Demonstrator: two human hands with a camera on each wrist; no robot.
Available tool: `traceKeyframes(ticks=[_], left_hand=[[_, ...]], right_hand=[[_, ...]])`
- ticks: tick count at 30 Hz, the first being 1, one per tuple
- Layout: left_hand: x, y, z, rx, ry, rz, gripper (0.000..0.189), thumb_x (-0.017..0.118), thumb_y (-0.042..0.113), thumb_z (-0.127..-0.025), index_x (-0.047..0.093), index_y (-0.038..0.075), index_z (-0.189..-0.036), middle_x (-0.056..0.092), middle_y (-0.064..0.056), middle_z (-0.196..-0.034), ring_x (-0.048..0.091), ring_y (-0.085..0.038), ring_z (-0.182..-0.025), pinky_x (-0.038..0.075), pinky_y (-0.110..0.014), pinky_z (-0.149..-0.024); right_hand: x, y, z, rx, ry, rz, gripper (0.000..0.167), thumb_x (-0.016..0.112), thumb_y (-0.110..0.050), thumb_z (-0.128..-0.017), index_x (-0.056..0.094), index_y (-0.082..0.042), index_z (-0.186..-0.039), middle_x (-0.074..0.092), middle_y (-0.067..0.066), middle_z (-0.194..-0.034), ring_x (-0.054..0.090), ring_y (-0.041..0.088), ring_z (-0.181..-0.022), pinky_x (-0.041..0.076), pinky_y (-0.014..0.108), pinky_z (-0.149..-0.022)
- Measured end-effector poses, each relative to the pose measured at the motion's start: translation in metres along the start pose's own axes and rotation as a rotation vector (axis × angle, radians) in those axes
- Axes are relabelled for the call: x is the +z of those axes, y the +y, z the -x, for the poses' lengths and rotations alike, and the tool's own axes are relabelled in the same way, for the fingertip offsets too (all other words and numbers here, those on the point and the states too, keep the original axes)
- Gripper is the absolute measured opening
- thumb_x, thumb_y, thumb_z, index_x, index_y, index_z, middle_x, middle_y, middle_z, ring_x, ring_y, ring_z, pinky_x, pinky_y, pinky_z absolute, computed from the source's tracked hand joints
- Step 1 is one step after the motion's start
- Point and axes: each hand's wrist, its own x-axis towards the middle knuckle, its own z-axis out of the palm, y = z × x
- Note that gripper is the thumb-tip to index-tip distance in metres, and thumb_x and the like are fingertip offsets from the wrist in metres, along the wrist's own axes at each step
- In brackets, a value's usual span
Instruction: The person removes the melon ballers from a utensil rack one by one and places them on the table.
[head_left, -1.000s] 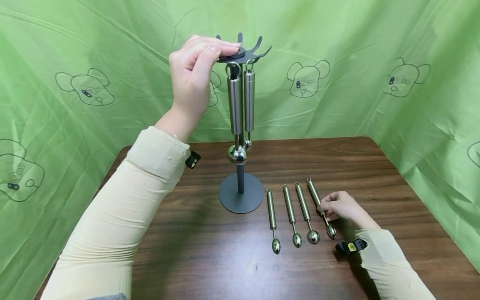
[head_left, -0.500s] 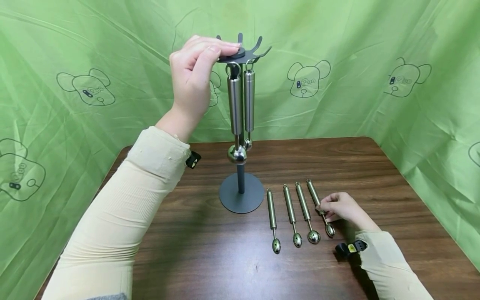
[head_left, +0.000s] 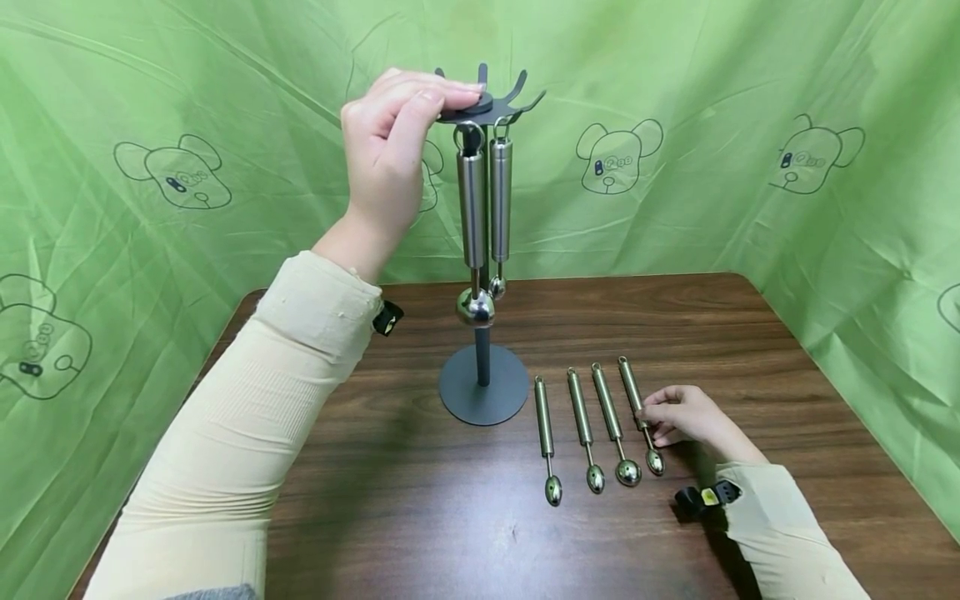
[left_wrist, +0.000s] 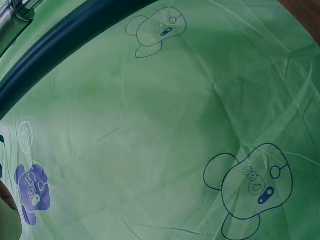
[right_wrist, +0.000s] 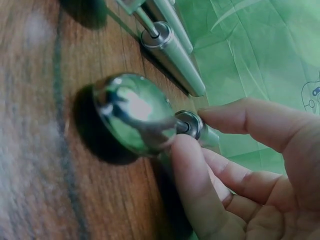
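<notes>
In the head view my left hand [head_left: 390,142] lies on the top of a dark metal hanging stand [head_left: 483,387], its fingers stretched over the hub. Two steel melon ballers, a larger one [head_left: 472,208] in front and a smaller one [head_left: 501,200], hang by their rings from the stand's hooks. At the right my right hand [head_left: 686,417] pinches the rightmost melon baller [head_left: 631,387] near where handle meets neck, low at the tabletop. Its shiny rounded head [right_wrist: 132,115] fills the middle of the right wrist view, fingertips on both sides of the neck.
Three more melon ballers lie side by side on the wooden table [head_left: 375,500]: one on the left [head_left: 543,417], one in the middle [head_left: 580,408] and one on the right [head_left: 607,400]. Green cloth [head_left: 675,67] with printed bear outlines surrounds the table.
The rightmost melon baller has turned slightly in my right hand, its head swinging left and its ring end shifting right, closer to parallel with its neighbours. My left hand stays on the stand.
</notes>
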Motion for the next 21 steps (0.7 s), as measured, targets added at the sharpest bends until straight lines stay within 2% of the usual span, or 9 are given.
traceKeyframes(ticks=[16, 21], left_hand=[[-0.0016, -0.0005, -0.0006, 0.011, -0.021, -0.012, 0.028, 0.049, 0.001, -0.091, 0.076, -0.005, -0.088, 0.077, -0.014, -0.091, 0.063, -0.008, -0.086, 0.046, -0.025, -0.089], [-0.0049, -0.0007, -0.0013, 0.021, -0.057, -0.027, 0.028, 0.049, 0.003, -0.092, 0.076, -0.004, -0.089, 0.077, -0.014, -0.093, 0.063, -0.009, -0.089, 0.046, -0.026, -0.091]], right_hand=[[0.0019, -0.0009, 0.0041, -0.023, 0.008, -0.001, 0.045, 0.063, -0.014, -0.093, 0.049, 0.019, -0.120, 0.064, 0.005, -0.080, 0.065, 0.012, -0.062, 0.060, 0.030, -0.060], [0.0014, -0.0083, 0.0082, -0.039, 0.071, 0.083, 0.044, 0.061, -0.018, -0.095, 0.052, 0.017, -0.119, 0.064, 0.006, -0.081, 0.065, 0.014, -0.061, 0.060, 0.031, -0.059]])
